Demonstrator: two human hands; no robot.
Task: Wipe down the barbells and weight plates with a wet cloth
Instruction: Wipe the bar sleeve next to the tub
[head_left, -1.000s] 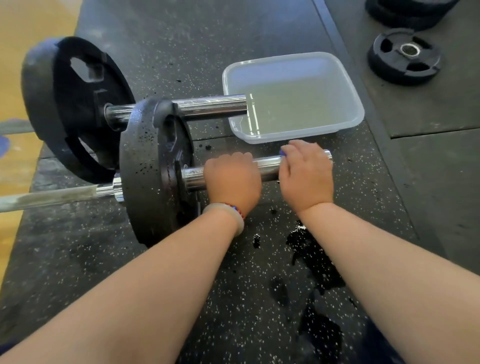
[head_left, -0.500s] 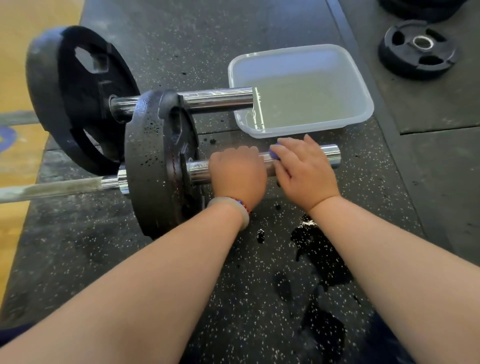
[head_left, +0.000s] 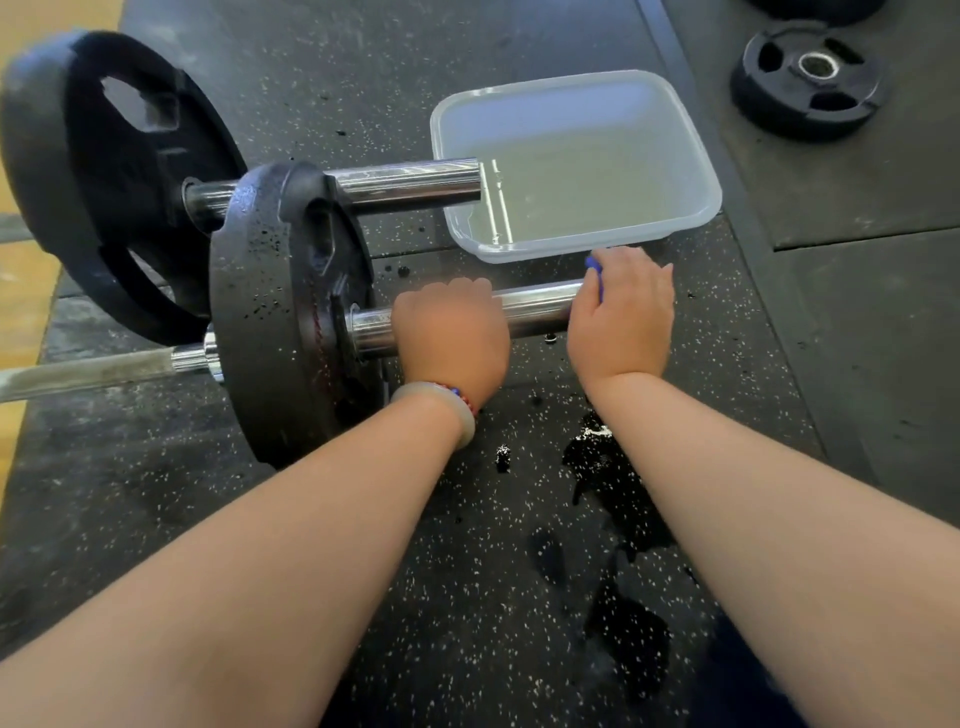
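Here the left hand gripped the barbell sleeve beside the weight plate; the right hand clutched a blue cloth farther from it.

Near barbell, far barbell parallel; near plate upright, water-spotted; far plate upright; blue cloth at near sleeve tip.

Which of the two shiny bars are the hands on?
The nearer bar: the left hand grips it and the right hand holds a blue cloth at its end. The farther bar is untouched.
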